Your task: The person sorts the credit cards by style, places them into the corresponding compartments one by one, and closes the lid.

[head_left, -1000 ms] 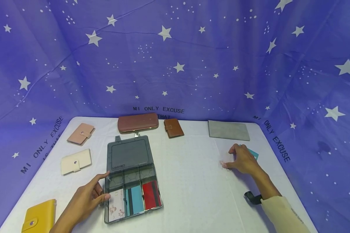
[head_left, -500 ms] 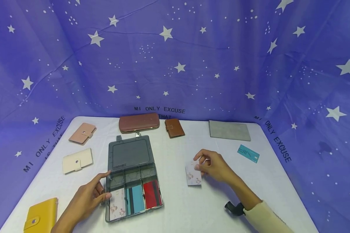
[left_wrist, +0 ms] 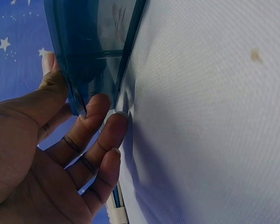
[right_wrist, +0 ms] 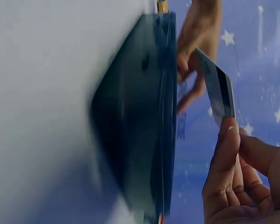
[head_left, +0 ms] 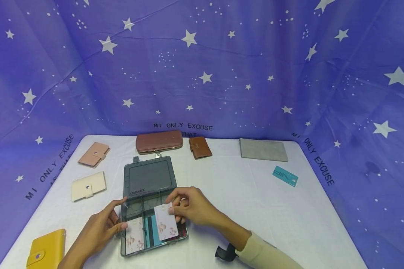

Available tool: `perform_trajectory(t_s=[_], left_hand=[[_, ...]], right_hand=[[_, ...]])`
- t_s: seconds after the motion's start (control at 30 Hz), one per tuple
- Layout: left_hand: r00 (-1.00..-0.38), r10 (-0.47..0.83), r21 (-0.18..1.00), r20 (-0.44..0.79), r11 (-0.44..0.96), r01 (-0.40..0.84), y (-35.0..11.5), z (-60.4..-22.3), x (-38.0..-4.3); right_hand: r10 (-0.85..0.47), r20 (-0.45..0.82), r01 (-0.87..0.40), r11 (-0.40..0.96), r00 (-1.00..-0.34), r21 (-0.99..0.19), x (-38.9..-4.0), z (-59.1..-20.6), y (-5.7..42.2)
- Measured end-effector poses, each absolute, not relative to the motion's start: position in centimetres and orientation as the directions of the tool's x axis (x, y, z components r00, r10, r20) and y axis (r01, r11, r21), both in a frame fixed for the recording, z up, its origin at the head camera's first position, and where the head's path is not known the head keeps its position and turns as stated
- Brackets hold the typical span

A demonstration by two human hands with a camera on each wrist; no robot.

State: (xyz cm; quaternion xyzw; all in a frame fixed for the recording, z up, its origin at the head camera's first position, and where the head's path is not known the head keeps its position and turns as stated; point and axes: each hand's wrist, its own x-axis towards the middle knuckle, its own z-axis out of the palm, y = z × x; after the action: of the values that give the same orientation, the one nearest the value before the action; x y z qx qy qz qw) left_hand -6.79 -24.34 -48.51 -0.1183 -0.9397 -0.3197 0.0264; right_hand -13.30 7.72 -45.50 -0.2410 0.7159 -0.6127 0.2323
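Our right hand (head_left: 193, 207) pinches a flowered card (head_left: 165, 223) over the open box (head_left: 149, 175) just below it, while our left hand (head_left: 99, 226) grips the box's side between thumb and fingers. We seem to be placing the card; next likely calls for lowering it flat inside.

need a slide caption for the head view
Right hand pinches a pale floral card over the open divided case while the left hand holds its left edge.

2 hands (head_left: 97, 229) (head_left: 192, 207), 1 box (head_left: 150, 175), 5 cards (head_left: 166, 226) (head_left: 134, 237) (head_left: 150, 231) (head_left: 181, 229) (head_left: 285, 176), 6 wallets (head_left: 94, 154) (head_left: 88, 186) (head_left: 47, 248) (head_left: 159, 141) (head_left: 201, 148) (head_left: 263, 150)
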Motion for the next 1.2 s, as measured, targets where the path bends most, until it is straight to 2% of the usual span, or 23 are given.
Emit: perform_trajectory(t_s=[0.17,0.3,0.43,0.57,0.73,0.87,1.07,1.2], left_hand=[[-0.978,0.192,0.602,0.087,0.772,0.205,-24.3,-48.4,-6.9],[-0.979,0.190,0.604,0.080,0.772,0.199,-24.3,-48.4,-6.8],[-0.973,0.205,0.597,0.106,0.769,0.228,-24.3,-48.5,-6.7],[-0.971,0.207,0.598,0.119,0.766,0.237,-24.3,-48.4,-6.7],[-0.964,0.220,0.594,0.152,0.759,0.267,-24.3,-48.6,-6.7],[-0.960,0.223,0.585,0.168,0.761,0.279,-24.4,-48.6,-6.8],[-0.962,0.221,0.584,0.162,0.764,0.274,-24.5,-48.6,-6.7],[-0.961,0.224,0.591,0.163,0.758,0.277,-24.5,-48.6,-6.7]], right_hand=[[-0.663,-0.008,-0.101,0.127,-0.749,-0.987,-12.9,-46.0,3.7],[-0.677,-0.033,-0.122,0.180,-0.736,-0.976,-12.5,-46.6,1.4],[-0.675,-0.056,-0.156,0.250,-0.736,-0.956,-12.3,-46.7,0.6],[-0.674,-0.048,-0.163,0.245,-0.737,-0.956,-12.7,-46.8,1.3],[-0.657,-0.003,-0.157,0.184,-0.754,-0.970,-14.1,-47.1,4.5],[-0.584,0.008,-0.140,0.181,-0.812,-0.973,-15.7,-47.2,8.4],[-0.395,0.006,-0.150,0.334,-0.918,-0.930,-17.2,-46.2,15.8],[-0.284,0.028,-0.160,0.453,-0.959,-0.877,-17.9,-46.2,21.8]])
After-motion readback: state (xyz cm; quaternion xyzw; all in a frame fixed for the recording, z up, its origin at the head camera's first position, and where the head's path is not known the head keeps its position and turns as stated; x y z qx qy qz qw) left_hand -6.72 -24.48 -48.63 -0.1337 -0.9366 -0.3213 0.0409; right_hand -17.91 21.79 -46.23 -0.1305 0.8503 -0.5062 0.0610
